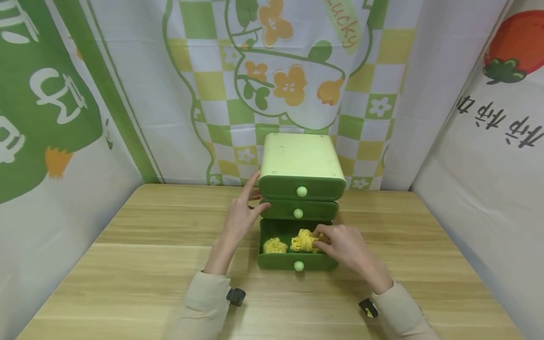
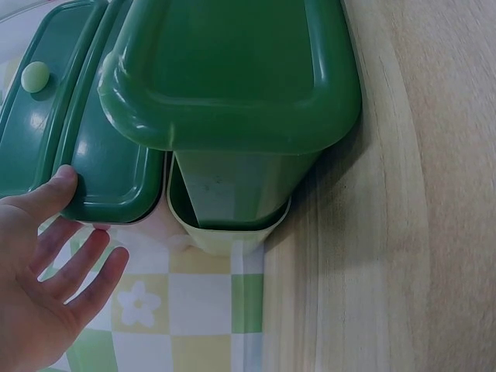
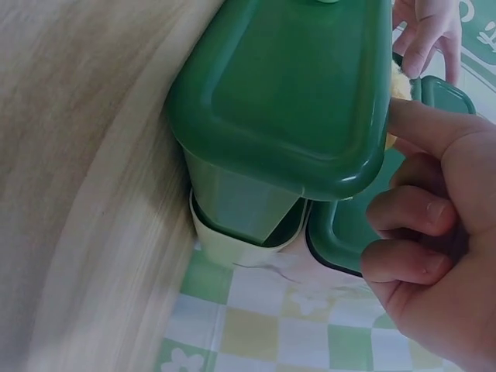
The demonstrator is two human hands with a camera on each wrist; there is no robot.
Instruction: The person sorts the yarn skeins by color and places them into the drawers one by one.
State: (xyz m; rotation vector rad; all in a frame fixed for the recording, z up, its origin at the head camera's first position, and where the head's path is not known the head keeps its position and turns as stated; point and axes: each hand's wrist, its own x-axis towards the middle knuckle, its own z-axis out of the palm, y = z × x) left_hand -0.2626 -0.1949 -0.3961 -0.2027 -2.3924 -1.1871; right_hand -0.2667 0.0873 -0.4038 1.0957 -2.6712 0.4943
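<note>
A small cabinet with a pale green top point(image 1: 301, 153) and three dark green drawers stands on the table. Its bottom drawer point(image 1: 276, 262) is pulled out and contains a yellow yarn bundle point(image 1: 275, 246) at the left. Over the right half of that drawer, my right hand point(image 1: 346, 246) pinches another yellow yarn bundle point(image 1: 303, 241) between thumb and index finger. The left hand point(image 1: 239, 218) touches the cabinet's left side, its thumb against the edge of the middle drawer point(image 2: 116, 167) and its other fingers extended. The right fingertips are partly hidden behind the drawer front in the right wrist view.
The upper drawer point(image 1: 280, 189) and middle drawer are closed, each with a round pale knob. A wooden table point(image 1: 170, 264) lies beneath. A checked, flower-printed curtain point(image 1: 212, 85) hangs right behind the cabinet, and printed cloth walls stand at both sides.
</note>
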